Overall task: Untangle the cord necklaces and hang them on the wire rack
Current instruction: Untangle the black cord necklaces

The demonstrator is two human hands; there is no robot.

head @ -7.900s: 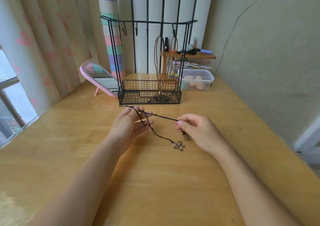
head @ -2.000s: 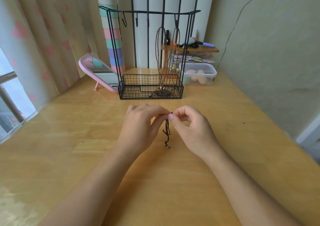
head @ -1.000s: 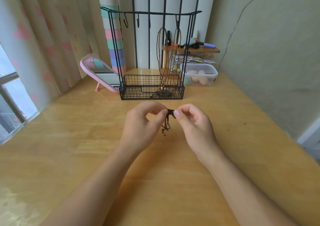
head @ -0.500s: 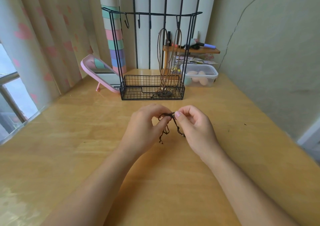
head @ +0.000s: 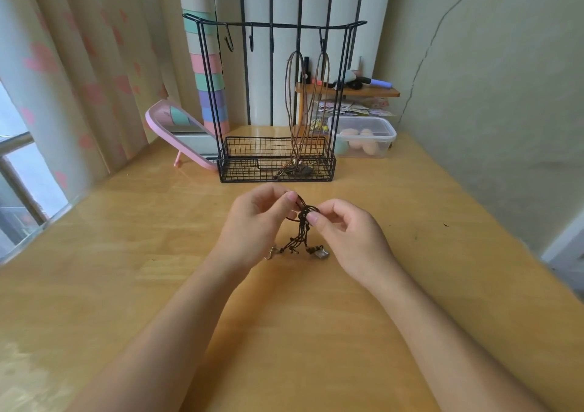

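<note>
1. Forearms reach in from the near edge over the wooden bench (head: pixel 410 209), both bare, meeting at the middle.
2. The left hand (head: pixel 252 222) is curled, thumb and forefinger pinched on the top of a dark cord necklace (head: pixel 301 222); the other fingers are folded in.
3. The right hand (head: pixel 350 238) sits just beside the left one, thumb and forefinger closed on the same bunch of cord from the other side, fingertips almost touching the left hand's.
4. Between the two hands the cord is gathered in loops at the pinch, and knotted strands hang down from it towards the bench.
5. Below the hands a small metal pendant (head: pixel 321 252) lies at the strands' lower end near the right wrist, and a light clasp (head: pixel 271 253) shows by the left wrist.
6. Beyond the hands stands a black wire rack (head: pixel 278 159) with a mesh basket at its foot and hooks along its top bar.
7. Brown cord necklaces (head: pixel 305 102) hang from hooks on the right of that bar, their lower ends in the basket.
8. Beyond the left hand a pink mirror (head: pixel 177 127) leans beside the rack; beyond the right hand is a clear plastic box (head: pixel 363 140).
</note>
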